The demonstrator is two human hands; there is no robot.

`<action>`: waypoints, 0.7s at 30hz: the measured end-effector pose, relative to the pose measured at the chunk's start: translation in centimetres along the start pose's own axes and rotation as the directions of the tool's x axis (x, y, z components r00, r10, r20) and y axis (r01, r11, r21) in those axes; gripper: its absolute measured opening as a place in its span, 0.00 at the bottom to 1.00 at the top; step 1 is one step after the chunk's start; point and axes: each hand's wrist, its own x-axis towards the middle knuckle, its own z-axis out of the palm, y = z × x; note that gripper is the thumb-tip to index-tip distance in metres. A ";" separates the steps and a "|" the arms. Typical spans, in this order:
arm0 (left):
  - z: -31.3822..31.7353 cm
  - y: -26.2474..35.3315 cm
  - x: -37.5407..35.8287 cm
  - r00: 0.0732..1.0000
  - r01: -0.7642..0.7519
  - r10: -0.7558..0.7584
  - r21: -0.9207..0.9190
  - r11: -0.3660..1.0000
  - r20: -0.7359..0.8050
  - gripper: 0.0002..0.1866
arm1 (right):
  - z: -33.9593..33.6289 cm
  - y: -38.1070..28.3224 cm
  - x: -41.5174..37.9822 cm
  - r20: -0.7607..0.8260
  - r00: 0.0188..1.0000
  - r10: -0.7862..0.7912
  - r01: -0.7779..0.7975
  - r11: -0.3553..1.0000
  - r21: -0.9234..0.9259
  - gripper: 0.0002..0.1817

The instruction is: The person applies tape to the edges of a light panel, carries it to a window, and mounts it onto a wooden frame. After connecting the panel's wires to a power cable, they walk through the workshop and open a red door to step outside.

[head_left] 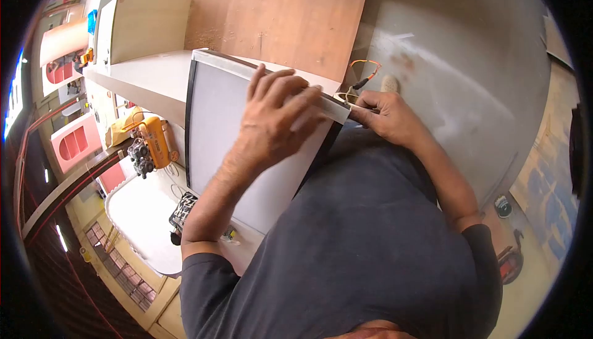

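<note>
A pale flat panel (pixel 216 113) with dark side edges and a whitish strip (pixel 216 62) along its far edge stands tilted in front of my body. My left hand (pixel 281 113) is over the panel near that strip, fingers spread and a little blurred; whether it touches cannot be told. At the strip's right corner, my right hand (pixel 390 116) has its fingers curled in a pinch. What lies between those fingertips is hidden. Just beyond them an orange cable (pixel 370 63) with a black connector (pixel 359 84) loops up.
A wooden board surface (pixel 272 14) lies beyond the panel, with a cream box-like piece (pixel 151 29) on the left. An orange machine (pixel 155 143) and a white table (pixel 139 221) stand further left. Grey floor (pixel 457 73) extends to the right, with a red-and-black tool (pixel 510 265) on it.
</note>
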 end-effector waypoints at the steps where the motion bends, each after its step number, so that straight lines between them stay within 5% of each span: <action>1: 0.3 1.1 0.2 1.000 -0.005 0.005 0.005 1.000 0.022 0.25 | 0.0 0.0 0.0 0.010 1.000 0.015 -0.015 1.000 0.021 0.15; 10: 2.4 1.9 -0.1 0.995 0.090 -0.089 0.005 0.996 -0.040 0.35 | -1.0 2.8 -1.8 0.082 0.994 -0.071 0.068 0.997 0.039 0.16; 13: 2.6 1.9 0.3 0.993 0.115 -0.114 0.013 0.993 -0.044 0.34 | -1.8 4.1 -3.2 0.149 0.988 0.034 -0.059 0.985 0.164 0.15; 17: 2.9 1.6 0.2 0.994 0.104 -0.102 0.037 0.994 -0.040 0.31 | -2.3 3.7 -3.8 0.158 0.987 -0.019 -0.011 0.982 0.186 0.14; 21: 3.1 1.9 0.3 0.993 0.108 -0.106 0.040 0.993 -0.049 0.30 | -1.9 3.3 -2.8 0.064 0.995 -0.081 0.079 0.996 0.033 0.15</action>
